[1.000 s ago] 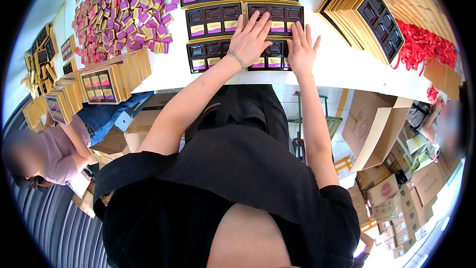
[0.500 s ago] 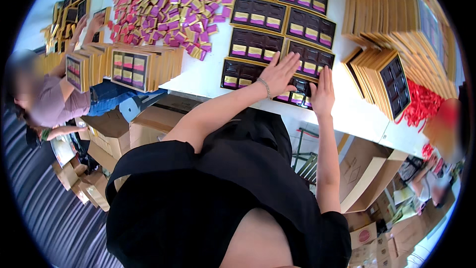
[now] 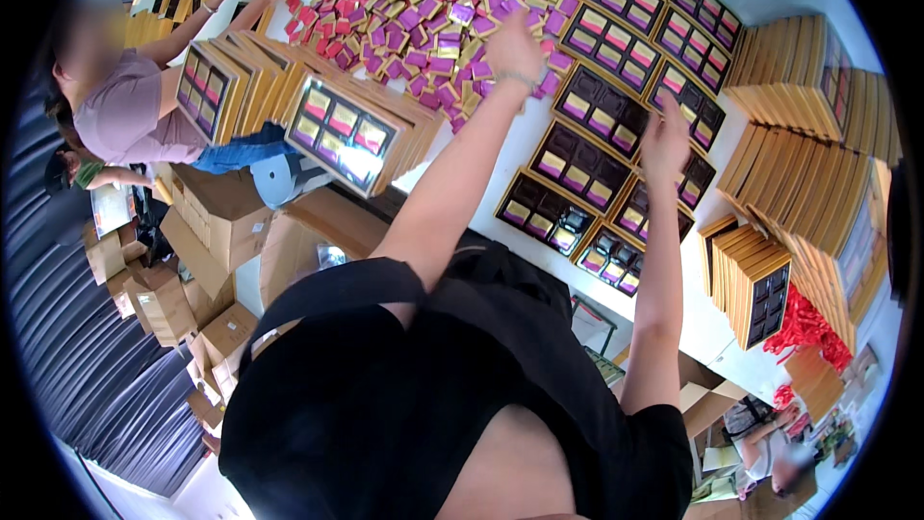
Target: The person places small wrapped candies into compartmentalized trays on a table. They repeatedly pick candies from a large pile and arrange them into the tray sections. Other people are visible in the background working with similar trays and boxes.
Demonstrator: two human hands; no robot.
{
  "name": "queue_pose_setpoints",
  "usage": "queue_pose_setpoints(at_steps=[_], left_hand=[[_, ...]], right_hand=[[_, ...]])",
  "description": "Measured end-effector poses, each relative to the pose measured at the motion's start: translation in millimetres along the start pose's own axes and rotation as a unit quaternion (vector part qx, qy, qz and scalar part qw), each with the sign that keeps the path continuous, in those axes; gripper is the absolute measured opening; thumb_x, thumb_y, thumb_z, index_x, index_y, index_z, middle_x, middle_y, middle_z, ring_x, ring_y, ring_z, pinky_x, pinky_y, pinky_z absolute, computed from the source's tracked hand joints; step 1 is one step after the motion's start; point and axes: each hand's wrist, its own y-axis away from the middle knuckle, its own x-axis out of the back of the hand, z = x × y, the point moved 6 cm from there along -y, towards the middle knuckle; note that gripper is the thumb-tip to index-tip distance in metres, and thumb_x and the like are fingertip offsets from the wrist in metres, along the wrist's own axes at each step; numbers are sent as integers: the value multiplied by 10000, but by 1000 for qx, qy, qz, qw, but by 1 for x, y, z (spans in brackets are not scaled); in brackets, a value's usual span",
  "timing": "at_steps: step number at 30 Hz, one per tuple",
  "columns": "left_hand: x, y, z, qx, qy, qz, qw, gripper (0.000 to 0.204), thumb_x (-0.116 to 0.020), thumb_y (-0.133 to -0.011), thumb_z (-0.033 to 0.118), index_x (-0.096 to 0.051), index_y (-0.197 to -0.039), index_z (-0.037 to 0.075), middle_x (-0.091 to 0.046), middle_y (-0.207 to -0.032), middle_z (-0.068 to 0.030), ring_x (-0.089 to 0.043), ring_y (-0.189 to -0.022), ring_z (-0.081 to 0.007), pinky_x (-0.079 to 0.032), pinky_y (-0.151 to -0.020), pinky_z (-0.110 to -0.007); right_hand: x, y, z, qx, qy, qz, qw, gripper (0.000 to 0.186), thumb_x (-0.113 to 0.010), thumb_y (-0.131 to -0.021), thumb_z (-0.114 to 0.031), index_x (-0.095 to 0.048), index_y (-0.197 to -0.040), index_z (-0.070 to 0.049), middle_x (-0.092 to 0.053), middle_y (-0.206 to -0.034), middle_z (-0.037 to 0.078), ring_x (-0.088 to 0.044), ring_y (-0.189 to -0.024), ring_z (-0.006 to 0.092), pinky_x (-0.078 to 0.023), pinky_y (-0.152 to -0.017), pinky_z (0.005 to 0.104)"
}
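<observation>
The left hand (image 3: 515, 43) is over the near right part of a spread heap of pink, purple and gold pieces (image 3: 414, 34); its fingertips blur into the heap, so I cannot tell whether they are clamped on a piece. The right hand (image 3: 666, 140) is above the trays (image 3: 580, 162), fingers stretched out and loosely spread, with nothing visible in its grasp. The trays lie in 2 slanting columns on the white table (image 3: 717, 327), just right of the heap. The far trays show pink and purple rows; the nearest show purple pieces in 1 row, the other row dark.

The right forearm crosses the right column and hides parts of 2 trays. A box stack (image 3: 342, 135) stands left of the left forearm, near the heap. To the right, a small stack (image 3: 746, 274) and larger stacks (image 3: 794, 183) crowd the trays, with red ribbon (image 3: 808, 327) beside them. A co-worker (image 3: 140, 101) handles things at the far left; cartons (image 3: 221, 212) stand below.
</observation>
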Motion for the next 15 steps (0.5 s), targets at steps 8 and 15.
queue_pose_setpoints(at_steps=[8, 15], left_hand=[[-11, -257, -52, -189, -446, -149, 862, 253, -623, -750, 127, -718, -979, 180, -700, -944, -108, -668, -897, -278, -535, -787, -368], [-34, -219, -53, -308, -300, -344, 835, 415, -759, -660, 161, -649, -1056, 100, -688, -935, -110, -655, -871, -289, -526, -776, -379]], right_hand=[[-168, -139, -138, 118, -169, -101, 973, 193, -595, -804, -84, -675, -978, -57, -658, -914, 156, -631, -846, 349, -502, -754, 424], [-251, -176, -167, 142, -63, -128, 980, 472, -661, -739, -70, -550, -1198, -51, -620, -1022, 187, -603, -936, 356, -494, -808, 426]])
